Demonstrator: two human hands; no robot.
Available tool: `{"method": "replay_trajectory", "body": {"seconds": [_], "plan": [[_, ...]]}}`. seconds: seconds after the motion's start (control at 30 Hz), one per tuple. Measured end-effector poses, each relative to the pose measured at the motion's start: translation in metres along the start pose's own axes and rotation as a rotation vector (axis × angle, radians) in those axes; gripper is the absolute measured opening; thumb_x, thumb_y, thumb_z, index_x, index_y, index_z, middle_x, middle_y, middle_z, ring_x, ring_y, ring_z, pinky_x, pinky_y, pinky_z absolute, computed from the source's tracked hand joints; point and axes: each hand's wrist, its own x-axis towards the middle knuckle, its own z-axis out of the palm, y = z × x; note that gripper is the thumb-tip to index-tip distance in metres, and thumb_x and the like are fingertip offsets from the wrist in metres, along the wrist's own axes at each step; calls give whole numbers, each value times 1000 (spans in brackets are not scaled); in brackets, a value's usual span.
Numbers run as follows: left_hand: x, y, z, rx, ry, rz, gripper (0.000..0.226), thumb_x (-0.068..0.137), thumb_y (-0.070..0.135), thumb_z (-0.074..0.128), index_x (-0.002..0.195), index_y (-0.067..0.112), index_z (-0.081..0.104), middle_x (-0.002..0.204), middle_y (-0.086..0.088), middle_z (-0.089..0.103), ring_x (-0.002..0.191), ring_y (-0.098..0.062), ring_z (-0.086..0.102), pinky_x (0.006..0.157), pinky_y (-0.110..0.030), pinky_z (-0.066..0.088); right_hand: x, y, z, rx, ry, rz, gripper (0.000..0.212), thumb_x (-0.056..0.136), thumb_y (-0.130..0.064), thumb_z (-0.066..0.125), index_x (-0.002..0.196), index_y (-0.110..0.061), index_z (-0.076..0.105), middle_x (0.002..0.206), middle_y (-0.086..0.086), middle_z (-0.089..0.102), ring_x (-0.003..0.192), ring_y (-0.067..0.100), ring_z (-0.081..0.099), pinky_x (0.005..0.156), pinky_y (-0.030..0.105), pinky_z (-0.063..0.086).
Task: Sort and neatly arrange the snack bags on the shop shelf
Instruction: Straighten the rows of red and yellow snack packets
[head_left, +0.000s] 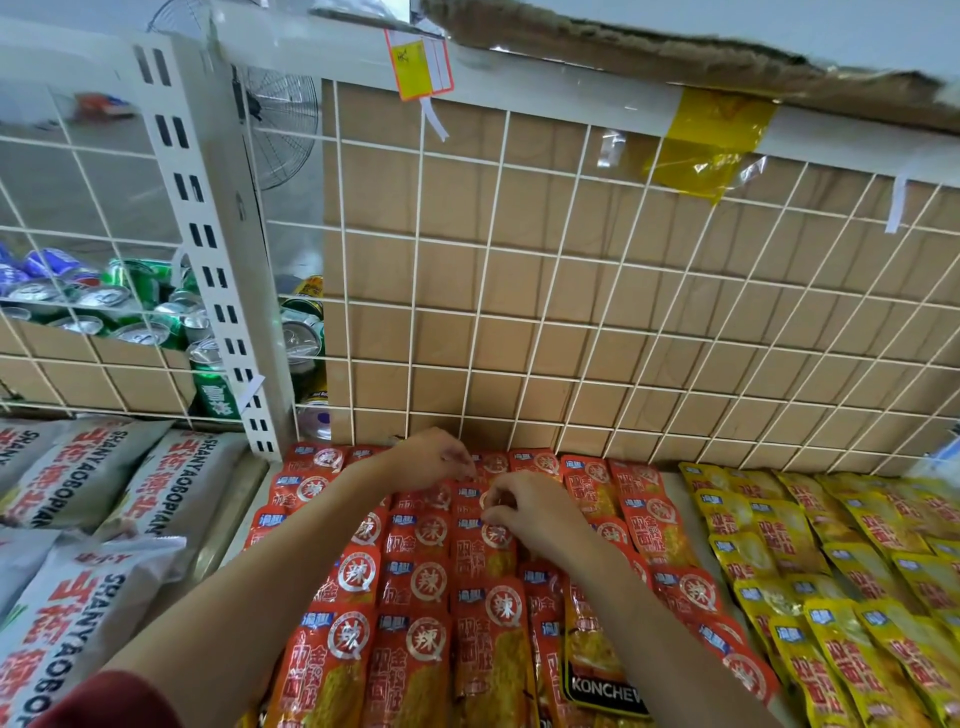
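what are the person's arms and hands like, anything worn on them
Both forearms are bare, with no watch or bracelet in view. The left hand and right hand have no gloves, and no rings show. A dark red sleeve covers the left upper arm at the bottom edge. The right arm leaves the picture before any sleeve appears.
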Motion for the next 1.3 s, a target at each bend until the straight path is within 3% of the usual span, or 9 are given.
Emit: {"method": "replay_trajectory", "body": {"seconds": [0.17,0.3,0.5,0.63,0.77,1.03,1.17,1.3], "plan": [[-3,-2,0,30,-45,17,17,86,16,63,101,13,70,93,7,60,86,-6,54,70,-10,38,1,0,2,-9,6,4,11,86,-28,62,92,-20,66,94,-5,65,81,7,55,72,24,44],[-4,-2,1,35,-30,26,16,86,14,63,100,12,71,91,7,60,85,-6,55,71,-12,39,1,1,3,-8,12,14,11,87,-29,61,92,-20,66,94,-7,64,80,6,54,72,22,43],[-3,0,1,37,1,28,16,85,10,62,97,8,72,97,-4,67,79,-4,52,62,-1,34,0,1,5,26,39,25,10,88,-27,61,91,-19,66,90,-9,62,78,4,52,69,19,39],[-4,1,2,33,12,17,16,86,11,61,99,9,71,95,0,65,76,1,50,65,-3,35,1,1,5,27,53,28,8,88,-27,60,87,-21,64,83,-13,55,76,3,50,66,18,37],[-6,2,3,40,15,14,17,87,10,60,100,8,71,93,1,62,82,-5,51,65,-3,35,1,1,7,13,49,33,9,89,-28,60,89,-20,65,84,-11,58,77,4,52,69,20,41],[-7,5,2,44,16,-5,17,87,10,60,100,9,71,102,-5,65,87,-8,52,76,-19,40,-1,0,5,-17,35,34,11,89,-29,59,90,-20,62,91,-7,61,79,5,52,70,19,39],[-11,7,3,37,59,-5,17,87,13,61,101,11,69,93,4,60,80,-2,51,66,-8,37,-5,1,3,-19,97,14,11,88,-34,59,84,-27,52,89,-11,53,81,6,50,69,20,39],[-23,13,1,4,160,5,14,87,21,62,100,20,66,94,10,60,90,-7,57,75,-16,44,-18,5,-7,-37,170,-11,11,89,-39,57,90,-27,55,89,-14,52,82,2,49,72,18,41]]}}
